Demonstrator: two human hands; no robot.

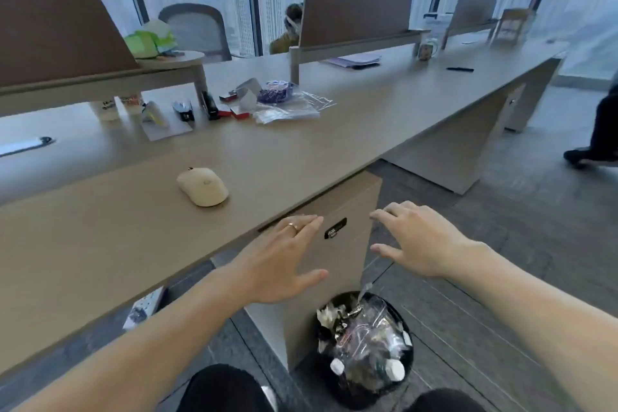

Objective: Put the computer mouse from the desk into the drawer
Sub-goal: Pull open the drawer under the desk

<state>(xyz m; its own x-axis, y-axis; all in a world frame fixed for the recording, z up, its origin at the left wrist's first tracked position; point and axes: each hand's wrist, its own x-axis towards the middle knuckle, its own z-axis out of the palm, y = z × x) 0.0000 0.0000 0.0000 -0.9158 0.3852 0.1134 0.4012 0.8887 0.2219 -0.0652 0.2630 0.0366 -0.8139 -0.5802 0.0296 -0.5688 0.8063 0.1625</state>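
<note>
A cream computer mouse (pixel 203 186) lies on the wooden desk (pixel 100 237), near its front edge. Under the desk stands a drawer cabinet (pixel 347 204) whose front is closed, with a dark recessed handle (pixel 335 228). My left hand (pixel 284 257) hovers flat and empty in front of the cabinet, left of the handle, a ring on one finger. My right hand (pixel 414 241) hangs to the right of the handle with fingers spread, holding nothing. Both hands are below and right of the mouse.
A black bin (pixel 364 348) full of plastic rubbish stands on the floor against the cabinet. Clutter of small boxes and plastic bags (pixel 287 107) lies further back on the desk under brown dividers (pixel 57 33). Someone's leg and shoe (pixel 598 144) show at the right edge.
</note>
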